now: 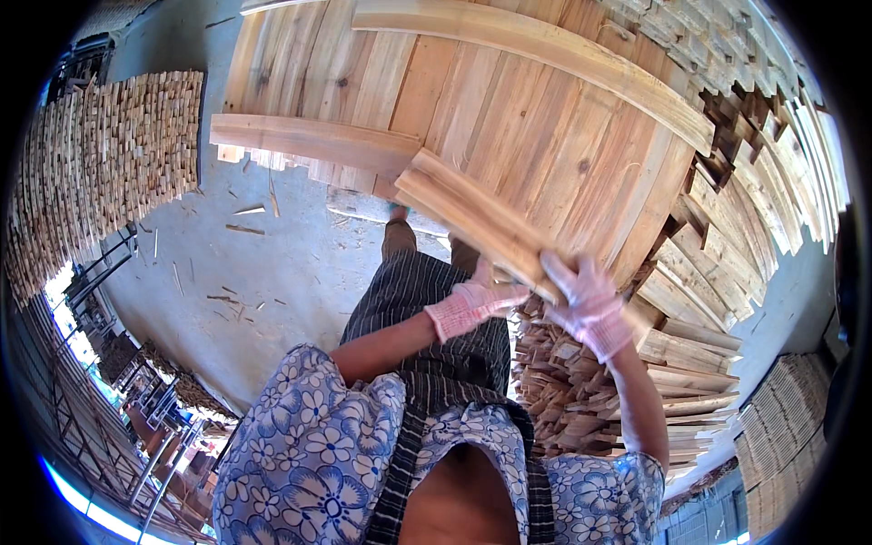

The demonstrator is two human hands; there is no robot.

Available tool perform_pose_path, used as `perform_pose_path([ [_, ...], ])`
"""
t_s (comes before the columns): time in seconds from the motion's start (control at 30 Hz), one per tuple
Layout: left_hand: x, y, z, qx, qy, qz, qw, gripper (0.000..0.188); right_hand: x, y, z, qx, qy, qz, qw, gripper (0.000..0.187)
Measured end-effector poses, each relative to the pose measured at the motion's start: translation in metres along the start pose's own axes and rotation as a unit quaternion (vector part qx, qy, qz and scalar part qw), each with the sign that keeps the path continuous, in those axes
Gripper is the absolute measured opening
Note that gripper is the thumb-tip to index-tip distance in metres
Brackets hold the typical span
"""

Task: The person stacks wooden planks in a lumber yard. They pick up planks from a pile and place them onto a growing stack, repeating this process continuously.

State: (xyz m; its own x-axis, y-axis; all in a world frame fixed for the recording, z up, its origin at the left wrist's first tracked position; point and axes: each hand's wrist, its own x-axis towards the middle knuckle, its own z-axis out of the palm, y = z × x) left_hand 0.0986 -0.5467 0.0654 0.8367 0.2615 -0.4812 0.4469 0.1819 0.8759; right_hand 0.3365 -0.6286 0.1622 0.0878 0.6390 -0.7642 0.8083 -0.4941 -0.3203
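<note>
A wooden plank (481, 213) slants across the near edge of a wide surface of boards laid side by side (545, 136). It looks like two narrow pieces lying together, though blur hides the seam. My right hand (589, 304), in a pale pink knitted glove, grips the plank's near right end with the thumb over its top. My left hand (474, 302), gloved alike, is at the plank's near edge with its thumb against the side; some of its fingers are hidden or blurred. The plank's far left end lies over the board surface.
Two long battens, one at the far side (545, 41) and one at the near left (313, 136), lie across the boards. Stacked planks (699, 263) stand to the right, above a pile of short offcuts (568, 391). Wood scraps litter the concrete floor (263, 263); a tall stack (109, 163) stands left.
</note>
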Motion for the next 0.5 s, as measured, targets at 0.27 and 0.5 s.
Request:
perform_pose_path([
  [0.27, 0.055, 0.053, -0.259, 0.716, 0.13, 0.056, 0.683, 0.07, 0.066, 0.093, 0.032, -0.136, 0.274, -0.111, 0.946, 0.08],
  [0.5, 0.1, 0.077, -0.297, 0.772, -0.084, -0.082, 0.624, 0.086, 0.07, 0.091, 0.029, -0.121, 0.182, -0.064, 0.974, 0.081],
])
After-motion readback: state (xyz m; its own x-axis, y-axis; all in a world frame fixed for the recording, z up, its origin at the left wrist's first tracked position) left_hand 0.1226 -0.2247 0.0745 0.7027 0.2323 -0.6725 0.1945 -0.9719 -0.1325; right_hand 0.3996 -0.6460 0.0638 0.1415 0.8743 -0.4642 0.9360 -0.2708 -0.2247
